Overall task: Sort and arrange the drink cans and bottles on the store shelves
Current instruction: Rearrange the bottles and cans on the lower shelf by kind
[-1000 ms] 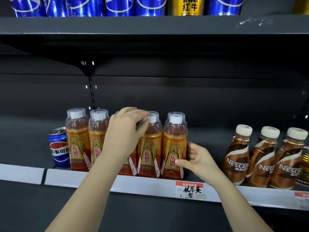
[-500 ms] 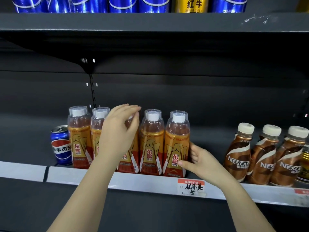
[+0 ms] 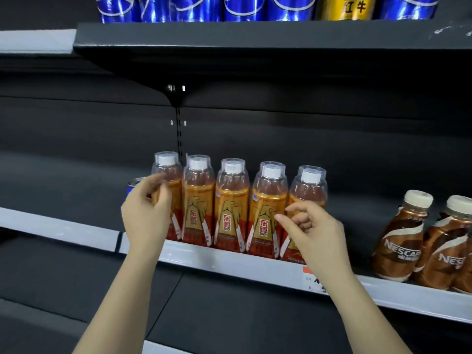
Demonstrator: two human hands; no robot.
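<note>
Five orange energy-drink bottles (image 3: 231, 200) with clear over-caps stand in a row at the front of the middle shelf (image 3: 229, 261). My left hand (image 3: 145, 213) is in front of the leftmost bottle (image 3: 167, 169), its bent fingers against the bottle's side; motion blur hides whether it grips. My right hand (image 3: 311, 231) hovers in front of the rightmost orange bottle (image 3: 310, 190), fingers curled and apart, holding nothing. A blue Pepsi can (image 3: 135, 183) peeks out behind my left hand, left of the row.
Brown Nescafé bottles (image 3: 401, 238) stand to the right on the same shelf, with a gap between them and the orange row. The upper shelf (image 3: 255, 37) carries several blue cans (image 3: 245, 8) and a yellow Red Bull can (image 3: 355, 7). A price tag (image 3: 313, 279) is on the rail.
My left hand left the third bottle's top and moved left to the first bottle. My right hand came off the rightmost bottle's base and rose. The view shifted left.
</note>
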